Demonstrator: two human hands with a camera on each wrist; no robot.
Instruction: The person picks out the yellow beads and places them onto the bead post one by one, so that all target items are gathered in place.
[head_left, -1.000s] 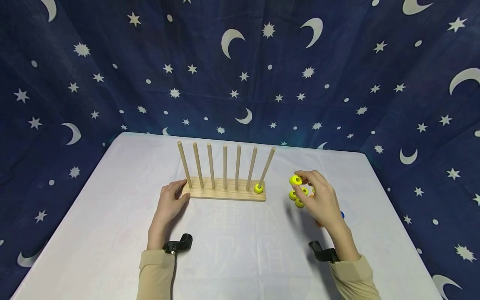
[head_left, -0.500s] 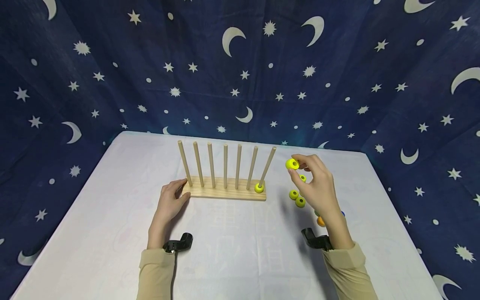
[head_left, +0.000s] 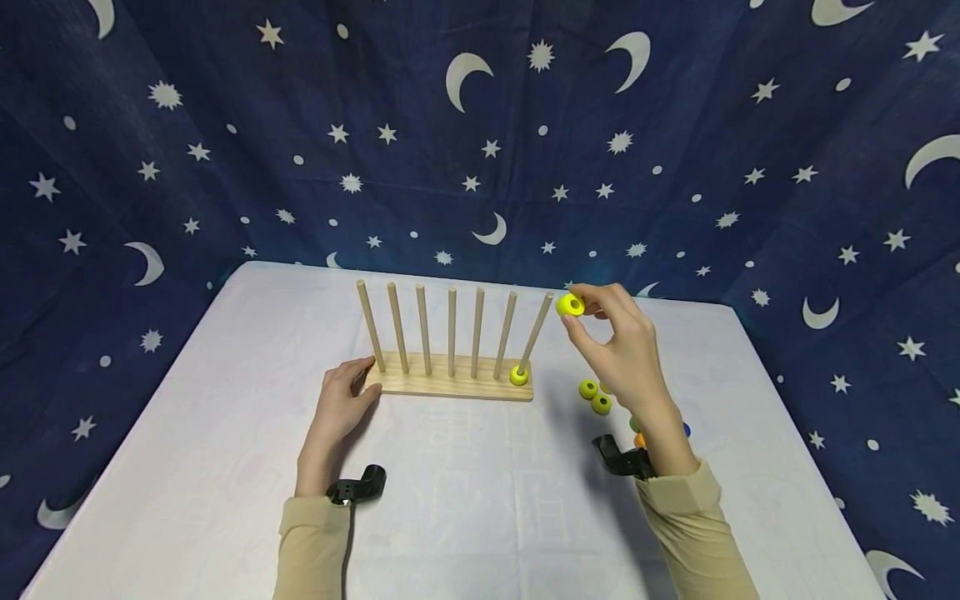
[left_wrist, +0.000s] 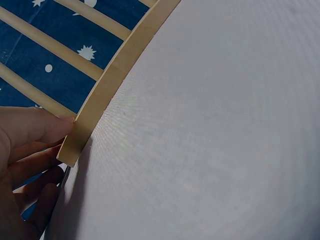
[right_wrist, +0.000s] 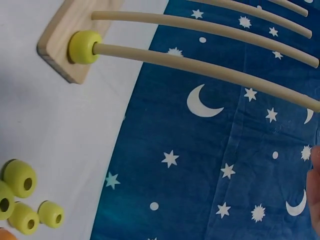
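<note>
A wooden peg rack [head_left: 442, 384] stands on the table, with several upright pegs in one row. One yellow bead [head_left: 518, 378] sits at the foot of its rightmost peg [right_wrist: 210, 73]. My left hand [head_left: 342, 406] grips the rack's left end, thumb at the front edge and fingers behind it in the left wrist view. Between thumb and fingertips, my right hand [head_left: 621, 354] pinches another yellow bead [head_left: 567, 306], its hole showing. That bead is up beside the top of the rightmost peg, just right of it; the right wrist view leaves it out of frame.
Several loose yellow beads [right_wrist: 22, 178] lie on the white-covered table [head_left: 450, 500] right of the rack. Orange [head_left: 640, 440], green and blue beads are partly hidden under my right forearm. A dark blue curtain [head_left: 405, 100] with stars and moons hangs behind the table.
My right hand has risen and moved left with the yellow bead, from above the loose beads to the top of the rightmost peg. My left hand has stayed on the rack.
</note>
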